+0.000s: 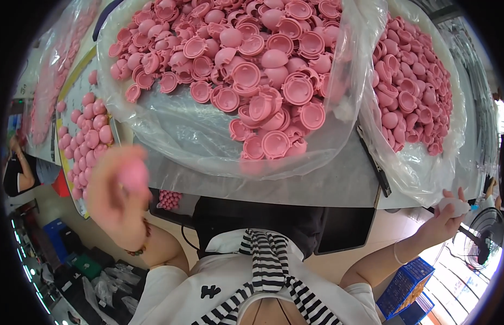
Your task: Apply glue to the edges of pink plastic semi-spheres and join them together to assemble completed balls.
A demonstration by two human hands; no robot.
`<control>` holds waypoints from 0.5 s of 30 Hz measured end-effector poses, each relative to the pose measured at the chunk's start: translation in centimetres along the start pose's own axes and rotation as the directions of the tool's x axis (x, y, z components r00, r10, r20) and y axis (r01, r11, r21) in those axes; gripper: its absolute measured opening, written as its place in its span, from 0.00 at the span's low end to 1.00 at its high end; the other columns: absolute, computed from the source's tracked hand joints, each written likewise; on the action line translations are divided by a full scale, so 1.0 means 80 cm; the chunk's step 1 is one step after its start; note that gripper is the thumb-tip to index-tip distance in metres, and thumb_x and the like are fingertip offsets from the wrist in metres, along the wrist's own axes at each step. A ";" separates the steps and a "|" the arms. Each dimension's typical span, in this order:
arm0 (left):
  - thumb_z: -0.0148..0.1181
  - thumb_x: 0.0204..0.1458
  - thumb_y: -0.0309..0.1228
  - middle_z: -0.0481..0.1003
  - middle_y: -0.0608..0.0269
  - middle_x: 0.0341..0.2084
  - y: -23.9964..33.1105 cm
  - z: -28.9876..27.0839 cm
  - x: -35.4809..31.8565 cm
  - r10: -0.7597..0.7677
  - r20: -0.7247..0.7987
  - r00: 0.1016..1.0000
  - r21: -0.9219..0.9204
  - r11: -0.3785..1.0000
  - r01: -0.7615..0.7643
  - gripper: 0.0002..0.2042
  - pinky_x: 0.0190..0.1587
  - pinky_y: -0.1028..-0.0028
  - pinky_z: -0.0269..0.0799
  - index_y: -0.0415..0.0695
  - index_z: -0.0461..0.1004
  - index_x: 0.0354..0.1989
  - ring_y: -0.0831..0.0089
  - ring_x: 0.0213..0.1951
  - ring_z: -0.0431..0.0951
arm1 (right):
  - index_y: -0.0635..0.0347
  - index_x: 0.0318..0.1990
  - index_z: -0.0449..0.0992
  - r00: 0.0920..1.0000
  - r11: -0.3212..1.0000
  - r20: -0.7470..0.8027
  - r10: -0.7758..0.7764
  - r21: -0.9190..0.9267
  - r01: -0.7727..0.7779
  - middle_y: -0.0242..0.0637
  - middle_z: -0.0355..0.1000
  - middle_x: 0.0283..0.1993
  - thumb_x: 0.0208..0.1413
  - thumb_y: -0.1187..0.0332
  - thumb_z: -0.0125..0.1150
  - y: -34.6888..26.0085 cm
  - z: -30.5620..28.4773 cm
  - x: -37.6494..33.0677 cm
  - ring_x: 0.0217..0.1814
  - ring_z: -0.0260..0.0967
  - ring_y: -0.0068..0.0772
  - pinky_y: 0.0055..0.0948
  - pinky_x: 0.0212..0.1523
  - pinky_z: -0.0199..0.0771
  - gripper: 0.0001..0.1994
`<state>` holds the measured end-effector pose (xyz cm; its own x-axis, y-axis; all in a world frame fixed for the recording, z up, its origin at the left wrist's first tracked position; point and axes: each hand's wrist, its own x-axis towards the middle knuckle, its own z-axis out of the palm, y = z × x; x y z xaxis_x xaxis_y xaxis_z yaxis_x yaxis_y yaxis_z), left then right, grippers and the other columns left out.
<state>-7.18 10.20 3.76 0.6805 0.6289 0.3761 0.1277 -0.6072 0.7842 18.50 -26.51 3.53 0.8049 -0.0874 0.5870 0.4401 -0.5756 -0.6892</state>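
My left hand, blurred by motion, is closed round a smooth pink ball near the left end of the table. Beside it, several round pink balls fill a yellow-edged tray. Far to the right, my right hand grips a small whitish object; its exact kind cannot be made out. Between my hands, a large clear plastic bag lies spread wide, heaped with pink half-shells that have rims and small tabs.
A second clear bag of pink pieces stands at the right. A black knife-like tool lies between the bags. Below the table are a blue crate and small pink balls. A fan stands at right; another person's arm shows at left.
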 end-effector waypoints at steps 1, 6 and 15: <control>0.55 0.44 0.26 0.71 0.56 0.37 -0.025 -0.010 0.012 -0.006 -0.182 0.983 0.237 0.970 0.050 0.12 0.45 0.71 0.64 0.35 0.70 0.37 0.65 0.43 0.69 | 0.70 0.44 0.65 0.998 0.994 0.058 -0.030 0.103 0.024 0.38 0.70 0.28 0.49 0.49 0.53 -0.006 0.008 -0.016 0.26 0.60 0.18 0.14 0.27 0.58 0.28; 0.56 0.43 0.26 0.71 0.57 0.40 -0.060 -0.039 0.043 0.179 -0.269 0.947 0.765 0.637 0.097 0.12 0.48 0.70 0.61 0.41 0.71 0.38 0.64 0.46 0.68 | 0.72 0.44 0.63 0.959 0.876 0.280 -0.054 0.474 -0.089 0.40 0.67 0.23 0.50 0.46 0.49 -0.037 0.061 -0.093 0.25 0.61 0.24 0.17 0.27 0.56 0.30; 0.56 0.43 0.28 0.73 0.60 0.34 -0.064 0.018 0.063 0.090 -0.076 0.993 0.786 0.618 0.004 0.06 0.48 0.65 0.58 0.42 0.71 0.30 0.59 0.43 0.67 | 0.71 0.44 0.63 0.923 0.782 0.365 -0.121 0.608 -0.138 0.40 0.65 0.23 0.52 0.49 0.47 -0.076 0.092 -0.124 0.20 0.57 0.22 0.16 0.20 0.51 0.28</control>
<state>-3.37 15.81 0.91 0.6321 0.6068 0.4818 0.6493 -0.7542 0.0981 10.74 -16.15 -1.22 0.8352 0.2852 0.4702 0.4752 0.0561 -0.8781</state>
